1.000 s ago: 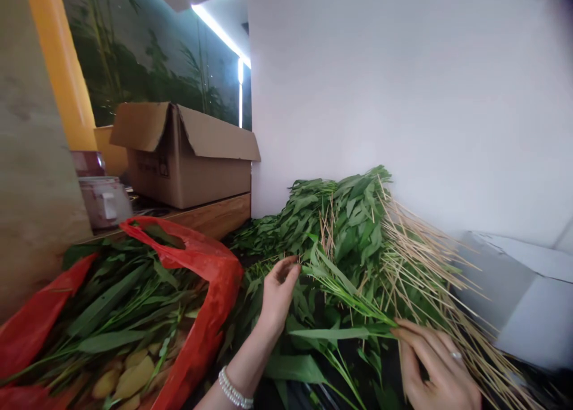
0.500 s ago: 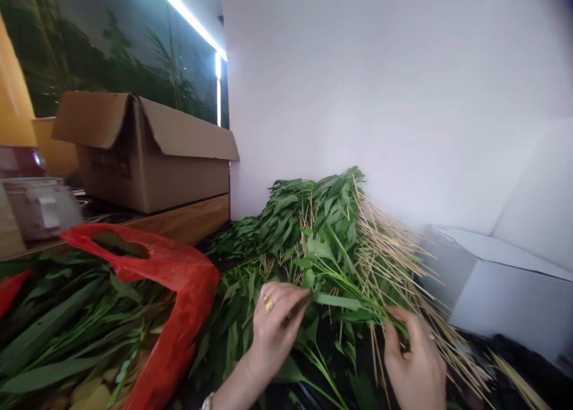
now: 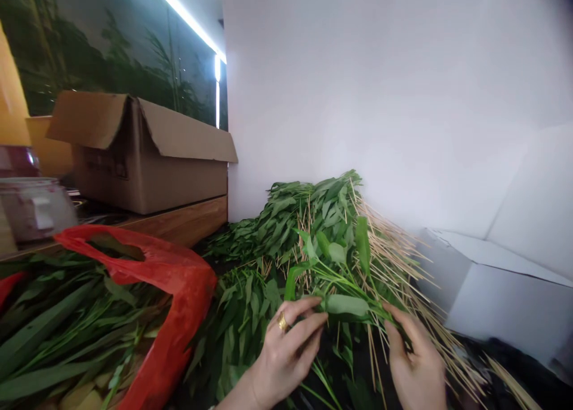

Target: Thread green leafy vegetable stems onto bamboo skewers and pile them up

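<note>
Right hand (image 3: pixel 414 356): thumb and forefinger are pinching a small bunch of leafy green stems (image 3: pixel 360 289) at the gathered ends, so this grip is closed on them. Left hand (image 3: pixel 290 347): fingertips are meeting the end of a broad leaf (image 3: pixel 345 304) on the same bunch; I cannot tell whether that grip is nipping it or only resting there.

The bunch is lying out between the two hands, its leaves fanning away from the right thumb, in front of a leaf pile (image 3: pixel 286 216) and just beside a spray of thin skewers (image 3: pixel 387 261). A red plastic bag (image 3: pixel 181 284) of more greens is sitting off to the left.

On handling, I am judging the bunch very light, its stems springy but easily snapped, its leaves soft and quick to bruise or tear. Freshly damp stems could be slipping under pressure, though I am seeing no clear wetness. I am favouring a gentle pinch low on the stems, where they are coming together, with leaves being taken singly near their stalks, never by the blade.
</note>
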Demonstrator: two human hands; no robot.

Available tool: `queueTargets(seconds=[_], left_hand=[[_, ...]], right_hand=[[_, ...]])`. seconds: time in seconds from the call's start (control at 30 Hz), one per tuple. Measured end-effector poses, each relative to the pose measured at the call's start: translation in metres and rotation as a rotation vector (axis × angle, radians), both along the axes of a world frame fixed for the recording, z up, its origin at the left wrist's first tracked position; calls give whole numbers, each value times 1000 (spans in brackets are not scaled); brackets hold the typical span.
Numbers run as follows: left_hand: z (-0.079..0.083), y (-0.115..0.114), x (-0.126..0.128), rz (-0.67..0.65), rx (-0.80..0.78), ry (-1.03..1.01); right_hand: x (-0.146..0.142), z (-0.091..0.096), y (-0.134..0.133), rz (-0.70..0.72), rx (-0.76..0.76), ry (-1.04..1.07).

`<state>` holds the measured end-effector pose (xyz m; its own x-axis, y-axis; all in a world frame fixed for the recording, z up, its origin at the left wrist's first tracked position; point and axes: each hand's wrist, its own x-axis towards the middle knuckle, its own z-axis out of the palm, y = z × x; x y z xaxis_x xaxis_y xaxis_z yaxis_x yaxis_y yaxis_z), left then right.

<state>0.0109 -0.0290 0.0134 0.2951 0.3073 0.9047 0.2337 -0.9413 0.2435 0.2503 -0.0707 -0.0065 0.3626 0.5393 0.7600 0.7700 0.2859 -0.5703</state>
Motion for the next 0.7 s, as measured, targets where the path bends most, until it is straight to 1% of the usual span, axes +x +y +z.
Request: queueTargets(seconds=[0.07, 0.13, 0.23, 0.3, 0.37, 0.47, 0.6, 0.7], left_hand=[[7, 1, -4, -40, -86, -90], [15, 6, -10, -31, -214, -280], [25, 20, -23, 93, -372, -581], [30, 30, -30, 169, -433, -679], [35, 36, -35, 205, -458, -724], [42, 37, -38, 201, -455, -680], [56, 29, -37, 164, -491, -458], [67, 25, -33, 163, -536, -335]], right_hand=[[1, -1, 0, 13, -4, 5], [2, -2, 1, 19, -3, 3], [5, -4, 1, 20, 11, 0], [5, -4, 1, 23, 10, -12], [5, -4, 1, 31, 8, -28], [4, -2, 0, 51, 24, -65], [2, 1, -1, 84, 74, -142], [-2, 6, -4, 89, 163, -248]])
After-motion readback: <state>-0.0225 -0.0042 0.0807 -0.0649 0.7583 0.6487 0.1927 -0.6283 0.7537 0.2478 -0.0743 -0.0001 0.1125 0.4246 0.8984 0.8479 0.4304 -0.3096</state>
